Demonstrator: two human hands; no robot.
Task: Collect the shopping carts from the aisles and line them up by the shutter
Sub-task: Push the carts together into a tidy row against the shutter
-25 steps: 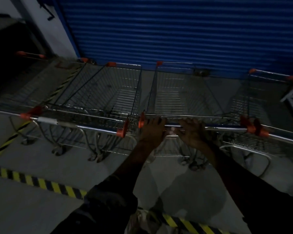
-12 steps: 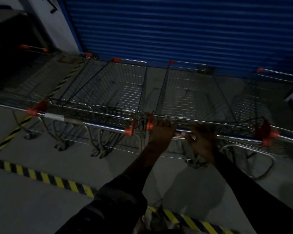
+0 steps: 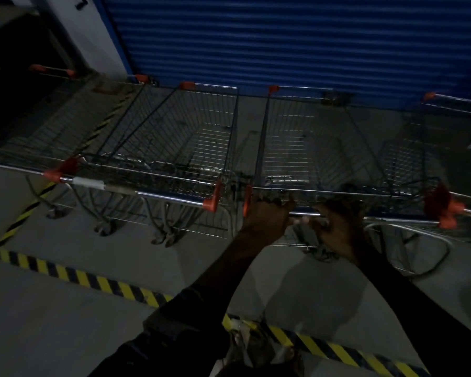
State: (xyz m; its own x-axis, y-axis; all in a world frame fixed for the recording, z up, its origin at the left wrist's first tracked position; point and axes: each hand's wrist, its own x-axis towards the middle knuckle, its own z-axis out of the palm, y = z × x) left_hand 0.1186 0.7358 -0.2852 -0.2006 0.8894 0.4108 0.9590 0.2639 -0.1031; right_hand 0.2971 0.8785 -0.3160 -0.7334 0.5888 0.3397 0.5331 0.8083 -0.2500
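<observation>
Several wire shopping carts with orange corner caps stand side by side, noses toward the blue roller shutter (image 3: 297, 42). The cart in front of me (image 3: 310, 148) has a chrome handle bar (image 3: 392, 217) with orange ends. My left hand (image 3: 265, 214) grips that bar near its left end. My right hand (image 3: 337, 223) grips the same bar a little to the right. A neighbouring cart (image 3: 180, 142) stands close on the left, its handle (image 3: 158, 195) almost touching mine. Another cart (image 3: 430, 159) sits on the right, partly cut off.
Yellow-and-black hazard tape (image 3: 74, 276) crosses the grey concrete floor behind the carts and runs under my arms. A white wall pillar (image 3: 93, 39) and a dark opening (image 3: 14, 85) lie at the left. Further carts (image 3: 46, 115) stand in shadow there.
The cart under my hands has rolled forward toward the shutter, and I have stepped closer. Both hands keep their grip on the handle bar.
</observation>
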